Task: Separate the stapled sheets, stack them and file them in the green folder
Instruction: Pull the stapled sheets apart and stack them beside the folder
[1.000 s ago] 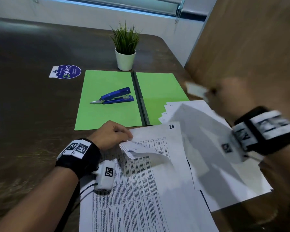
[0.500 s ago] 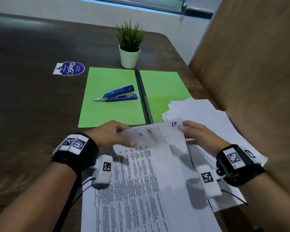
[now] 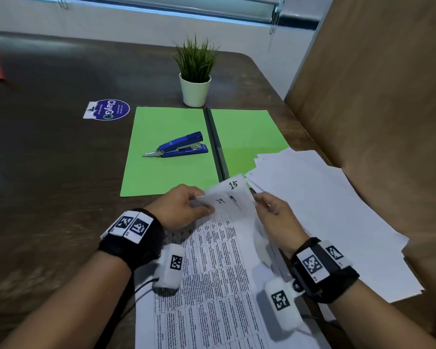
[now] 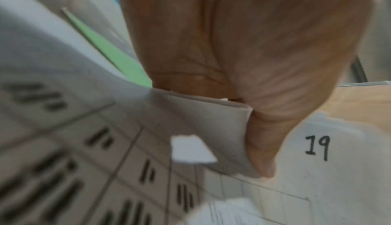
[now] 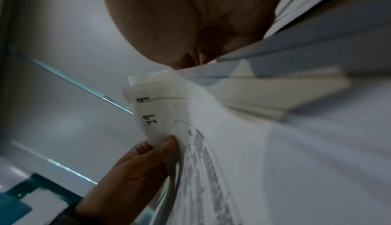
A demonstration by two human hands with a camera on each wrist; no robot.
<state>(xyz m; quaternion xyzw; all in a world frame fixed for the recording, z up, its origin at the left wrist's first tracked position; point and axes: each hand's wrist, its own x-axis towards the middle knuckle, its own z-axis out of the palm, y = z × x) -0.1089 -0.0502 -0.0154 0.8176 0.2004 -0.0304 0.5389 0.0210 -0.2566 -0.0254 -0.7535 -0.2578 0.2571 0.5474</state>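
Note:
The stapled sheets (image 3: 212,273), printed with tables, lie in front of me on the table. My left hand (image 3: 184,207) pinches their top left corner, thumb on the page numbered 19 (image 4: 317,146). My right hand (image 3: 272,215) grips the top right corner of the upper sheets (image 5: 148,109), where the numbers 15, 19 and 9 show on fanned corners. The green folder (image 3: 171,172) lies open and flat just beyond my hands. A loose stack of separated white sheets (image 3: 325,210) lies to the right, overlapping the folder's right flap.
A blue stapler (image 3: 179,148) rests on the folder's left flap. A small potted plant (image 3: 195,76) stands behind the folder. A round blue sticker (image 3: 108,110) lies on the dark table (image 3: 48,172) at the left. A brown panel (image 3: 388,96) rises on the right.
My right hand laid a loose sheet on the right stack, then came back to the stapled sheets' top right corner. My left hand kept its hold on the left corner.

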